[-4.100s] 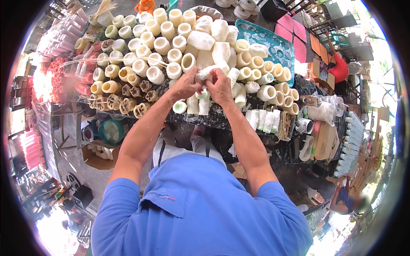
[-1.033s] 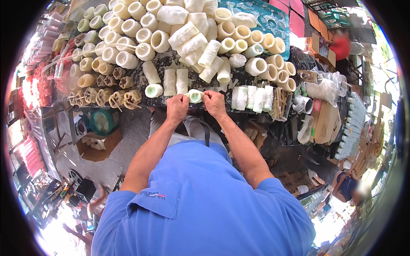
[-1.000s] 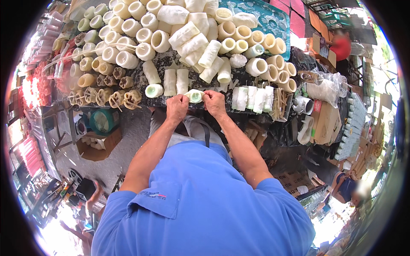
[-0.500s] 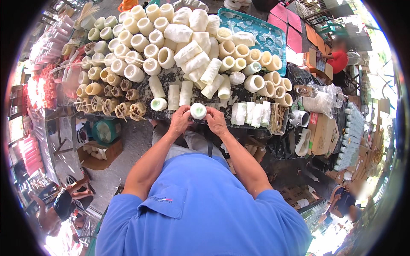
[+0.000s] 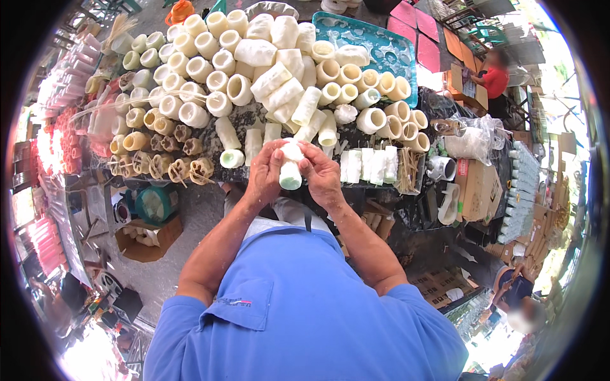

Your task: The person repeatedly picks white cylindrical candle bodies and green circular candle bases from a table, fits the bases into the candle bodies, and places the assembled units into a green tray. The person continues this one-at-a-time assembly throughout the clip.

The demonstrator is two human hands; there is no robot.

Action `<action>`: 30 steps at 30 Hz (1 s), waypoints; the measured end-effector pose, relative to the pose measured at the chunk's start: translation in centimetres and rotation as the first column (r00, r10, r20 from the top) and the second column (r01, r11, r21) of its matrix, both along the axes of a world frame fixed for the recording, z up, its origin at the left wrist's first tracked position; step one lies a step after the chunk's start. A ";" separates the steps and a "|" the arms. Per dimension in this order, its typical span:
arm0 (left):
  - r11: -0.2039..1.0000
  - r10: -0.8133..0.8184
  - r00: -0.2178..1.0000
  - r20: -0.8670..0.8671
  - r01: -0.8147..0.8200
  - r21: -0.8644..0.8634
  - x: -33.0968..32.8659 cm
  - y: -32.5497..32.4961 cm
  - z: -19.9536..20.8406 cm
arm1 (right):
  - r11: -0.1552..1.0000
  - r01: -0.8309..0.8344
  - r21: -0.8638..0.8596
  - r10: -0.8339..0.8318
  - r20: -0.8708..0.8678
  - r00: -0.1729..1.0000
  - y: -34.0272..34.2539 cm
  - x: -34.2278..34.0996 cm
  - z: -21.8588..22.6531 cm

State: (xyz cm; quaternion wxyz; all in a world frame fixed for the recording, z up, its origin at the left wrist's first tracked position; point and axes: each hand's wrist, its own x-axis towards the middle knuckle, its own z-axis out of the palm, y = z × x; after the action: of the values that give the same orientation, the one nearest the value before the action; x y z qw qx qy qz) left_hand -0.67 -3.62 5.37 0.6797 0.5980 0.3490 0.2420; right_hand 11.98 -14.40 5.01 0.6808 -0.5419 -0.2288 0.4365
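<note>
My left hand (image 5: 265,170) and my right hand (image 5: 319,173) both grip one white cylinder (image 5: 291,170), a hollow tube-shaped piece held upright between them over the front edge of a dark table (image 5: 387,190). Its lower open end faces me. Right behind my hands lie several similar white and cream cylinders (image 5: 273,82), heaped and standing in rows across the table.
Yellowish smaller rolls (image 5: 159,159) line the table's left front. A teal tray (image 5: 381,47) lies at the back right. Cardboard boxes (image 5: 480,190) and bagged goods stand to the right, another box (image 5: 146,238) on the floor at left. A person in red (image 5: 492,76) sits far right.
Four seconds ago my hands were higher on the pile, then dropped to the table's front edge. Now the cylinder is raised upright between both hands, closer to me.
</note>
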 end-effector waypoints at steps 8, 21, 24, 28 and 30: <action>0.989 0.147 0.989 0.001 -0.147 0.025 0.2 1.2 0.4 | 0.969 0.209 -0.129 -0.147 0.375 0.915 2.6 -1.6 0.7; 0.968 0.242 0.968 -0.061 -0.237 0.083 0.8 4.3 0.7 | 0.992 0.124 -0.009 -0.121 -0.302 0.946 2.2 -2.7 0.5; 0.986 0.157 0.982 -0.105 -0.149 0.079 0.5 4.0 0.4 | 0.976 0.212 -0.044 -0.214 -0.345 0.914 2.9 -2.7 0.2; 0.970 0.208 0.965 0.162 -0.182 -0.162 0.2 0.3 0.3 | 0.971 0.222 -0.092 -0.233 -0.141 0.962 2.9 -2.1 0.8; 0.925 0.226 0.939 0.258 -0.124 -0.359 -0.2 -0.5 0.2 | 0.968 0.218 -0.123 -0.225 -0.048 0.973 2.9 -2.0 1.0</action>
State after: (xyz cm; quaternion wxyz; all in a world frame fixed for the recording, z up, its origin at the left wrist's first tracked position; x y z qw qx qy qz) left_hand -0.83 -4.11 5.60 0.7916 0.3959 0.3327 0.3253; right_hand 9.94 -11.52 6.00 0.6991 -0.5893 -0.1197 0.3869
